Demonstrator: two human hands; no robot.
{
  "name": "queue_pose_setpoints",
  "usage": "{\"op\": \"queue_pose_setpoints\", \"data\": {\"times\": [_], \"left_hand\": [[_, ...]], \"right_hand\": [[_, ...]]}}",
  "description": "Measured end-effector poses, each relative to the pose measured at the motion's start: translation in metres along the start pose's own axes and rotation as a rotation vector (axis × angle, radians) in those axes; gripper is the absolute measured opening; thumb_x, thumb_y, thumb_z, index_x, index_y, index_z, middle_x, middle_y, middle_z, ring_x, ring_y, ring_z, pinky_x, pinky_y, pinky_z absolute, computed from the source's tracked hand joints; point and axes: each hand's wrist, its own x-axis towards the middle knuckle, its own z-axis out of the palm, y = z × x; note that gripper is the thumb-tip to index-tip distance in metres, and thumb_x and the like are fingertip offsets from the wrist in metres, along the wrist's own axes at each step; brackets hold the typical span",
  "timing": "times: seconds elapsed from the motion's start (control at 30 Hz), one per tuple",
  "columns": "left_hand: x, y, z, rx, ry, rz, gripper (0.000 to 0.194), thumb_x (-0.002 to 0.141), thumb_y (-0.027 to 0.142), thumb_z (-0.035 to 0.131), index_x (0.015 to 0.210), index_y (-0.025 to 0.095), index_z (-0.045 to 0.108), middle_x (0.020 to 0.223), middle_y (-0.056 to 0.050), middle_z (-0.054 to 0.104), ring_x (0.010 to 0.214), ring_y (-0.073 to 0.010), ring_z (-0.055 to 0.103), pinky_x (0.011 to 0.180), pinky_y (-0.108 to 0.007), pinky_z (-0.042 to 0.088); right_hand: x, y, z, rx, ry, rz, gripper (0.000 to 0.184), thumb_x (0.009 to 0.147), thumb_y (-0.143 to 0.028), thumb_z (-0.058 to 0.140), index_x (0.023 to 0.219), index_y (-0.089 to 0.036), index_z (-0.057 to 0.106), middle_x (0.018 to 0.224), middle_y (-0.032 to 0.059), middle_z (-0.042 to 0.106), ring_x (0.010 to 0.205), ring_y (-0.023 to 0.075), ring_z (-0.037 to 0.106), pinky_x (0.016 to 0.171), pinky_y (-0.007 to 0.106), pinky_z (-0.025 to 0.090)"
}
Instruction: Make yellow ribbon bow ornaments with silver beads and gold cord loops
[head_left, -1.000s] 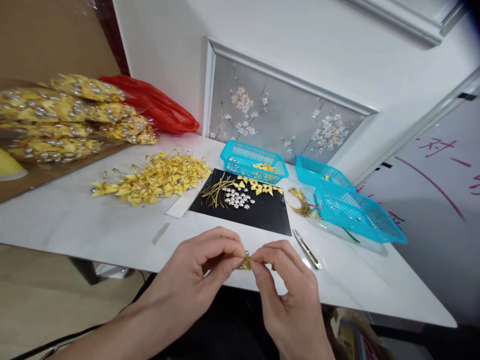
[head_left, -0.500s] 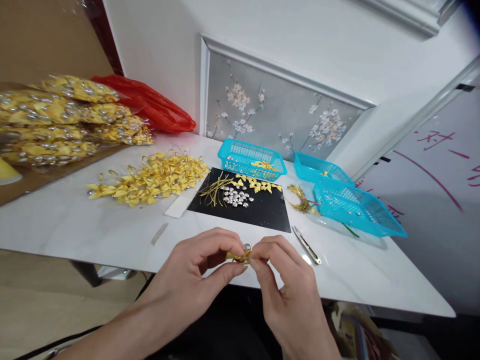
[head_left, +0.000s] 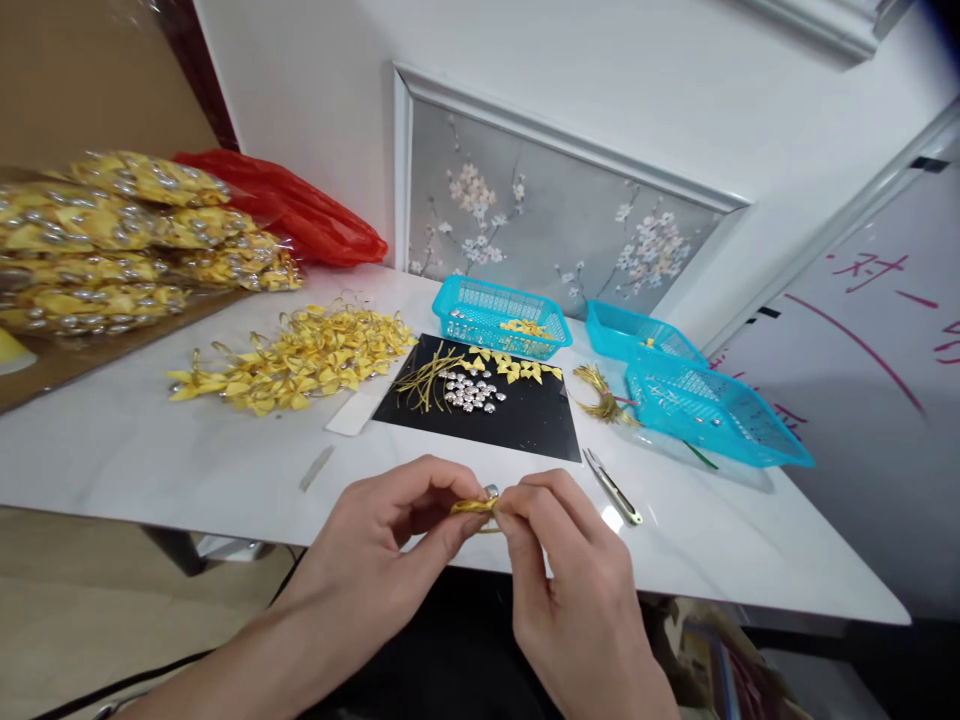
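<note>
Close to the table's front edge, my left hand (head_left: 409,535) pinches a small yellow ribbon flower (head_left: 474,506) between thumb and fingers. A silver bead (head_left: 492,491) shows on top of it. My right hand (head_left: 566,560) is closed on the flower's other side, its thumb and fingertips pressed together at a thin golden cord (head_left: 489,530) that loops below. The fingertips hide part of the flower. Beyond my hands lies a black mat (head_left: 517,432) bearing loose silver beads (head_left: 471,392), golden cord pieces (head_left: 426,378) and yellow ribbon pieces (head_left: 523,370).
Left of the mat is a heap of beaded yellow flowers (head_left: 300,360), with bagged ones (head_left: 112,230) behind. Thread snips (head_left: 613,488) lie right of my hands. A blue basket (head_left: 501,285) stands behind the mat; another basket (head_left: 720,415) and a cord bundle (head_left: 598,395) are farther right.
My fingers have shifted slightly around the flower. A loop of golden cord now shows below it, and the right hand's fingertips have turned a little. The rest of the table looks the same.
</note>
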Motion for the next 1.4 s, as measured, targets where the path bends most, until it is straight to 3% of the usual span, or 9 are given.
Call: {"op": "queue_pose_setpoints", "data": {"times": [0.33, 0.53, 0.7, 0.8, 0.87, 0.97, 1.1, 1.23, 1.4], "left_hand": [[0.001, 0.002, 0.002, -0.100, 0.061, -0.078, 0.003, 0.077, 0.024, 0.069, 0.076, 0.021, 0.068, 0.070, 0.002, 0.071, 0.067, -0.0137, 0.067, 0.060, -0.021, 0.054], [0.007, -0.003, -0.004, -0.241, -0.008, -0.139, 0.010, 0.078, 0.024, 0.075, 0.078, 0.019, 0.066, 0.077, 0.002, 0.072, 0.074, -0.0127, 0.068, 0.071, -0.022, 0.056], [0.009, -0.008, -0.008, -0.273, 0.021, -0.180, 0.014, 0.076, 0.023, 0.078, 0.079, 0.019, 0.065, 0.075, 0.003, 0.072, 0.071, -0.0118, 0.067, 0.069, -0.021, 0.053], [0.009, -0.010, -0.009, -0.251, 0.049, -0.188, 0.015, 0.074, 0.023, 0.079, 0.078, 0.019, 0.065, 0.078, 0.001, 0.074, 0.074, -0.0137, 0.069, 0.071, -0.023, 0.053], [0.010, -0.010, -0.010, -0.237, 0.056, -0.180, 0.016, 0.074, 0.024, 0.079, 0.077, 0.019, 0.065, 0.078, 0.001, 0.074, 0.075, -0.0143, 0.070, 0.071, -0.023, 0.054], [0.010, -0.011, -0.013, -0.223, 0.048, -0.174, 0.016, 0.074, 0.024, 0.079, 0.075, 0.020, 0.064, 0.076, 0.002, 0.074, 0.076, -0.0139, 0.070, 0.071, -0.022, 0.054], [0.010, -0.011, -0.017, -0.195, 0.005, -0.196, 0.016, 0.073, 0.022, 0.078, 0.072, 0.020, 0.062, 0.073, 0.002, 0.074, 0.075, -0.0139, 0.071, 0.070, -0.021, 0.053], [0.009, -0.012, -0.015, -0.096, -0.019, -0.179, 0.012, 0.074, 0.020, 0.074, 0.071, 0.020, 0.063, 0.071, 0.002, 0.074, 0.070, -0.0146, 0.071, 0.065, -0.021, 0.054], [0.008, -0.019, -0.005, 0.120, -0.029, -0.051, 0.006, 0.079, 0.017, 0.065, 0.074, 0.020, 0.066, 0.073, 0.001, 0.074, 0.072, -0.0166, 0.071, 0.070, -0.025, 0.056]], "right_hand": [[0.000, -0.008, 0.004, -0.059, 0.037, 0.013, 0.021, 0.092, -0.003, 0.044, 0.092, -0.020, 0.056, 0.087, 0.0042, 0.055, 0.080, 0.0158, 0.060, 0.070, 0.028, 0.050], [0.002, -0.002, 0.003, -0.016, 0.027, -0.011, 0.019, 0.092, -0.004, 0.049, 0.093, -0.019, 0.060, 0.088, 0.0034, 0.057, 0.080, 0.0138, 0.061, 0.072, 0.026, 0.052], [0.007, 0.001, -0.011, 0.099, 0.016, 0.100, 0.020, 0.094, -0.012, 0.050, 0.102, -0.020, 0.066, 0.094, 0.0045, 0.062, 0.085, 0.0141, 0.063, 0.075, 0.026, 0.054], [0.007, 0.012, -0.024, 0.289, 0.017, 0.207, 0.024, 0.098, -0.019, 0.046, 0.109, -0.024, 0.067, 0.087, 0.0028, 0.064, 0.069, 0.0124, 0.061, 0.063, 0.026, 0.055], [0.010, 0.022, -0.033, 0.476, 0.083, 0.271, 0.024, 0.099, -0.023, 0.048, 0.110, -0.026, 0.068, 0.081, 0.0015, 0.062, 0.061, 0.0118, 0.059, 0.054, 0.026, 0.053], [0.020, 0.036, -0.051, 0.629, 0.364, 0.317, 0.019, 0.095, -0.025, 0.056, 0.103, -0.028, 0.073, 0.078, 0.0013, 0.060, 0.057, 0.0109, 0.055, 0.058, 0.031, 0.054], [0.044, 0.043, -0.079, 0.607, 0.598, 0.211, 0.022, 0.090, -0.018, 0.063, 0.103, -0.031, 0.075, 0.084, 0.0022, 0.063, 0.057, 0.0109, 0.052, 0.079, 0.039, 0.053], [0.066, 0.028, -0.092, 0.541, 0.533, 0.097, 0.028, 0.092, -0.016, 0.059, 0.110, -0.033, 0.073, 0.088, 0.0000, 0.067, 0.051, 0.0076, 0.048, 0.071, 0.035, 0.052], [0.097, -0.007, -0.081, 0.453, 0.456, -0.024, 0.029, 0.097, -0.016, 0.051, 0.117, -0.029, 0.068, 0.092, -0.0014, 0.069, 0.051, 0.0040, 0.053, 0.062, 0.025, 0.051]]}}
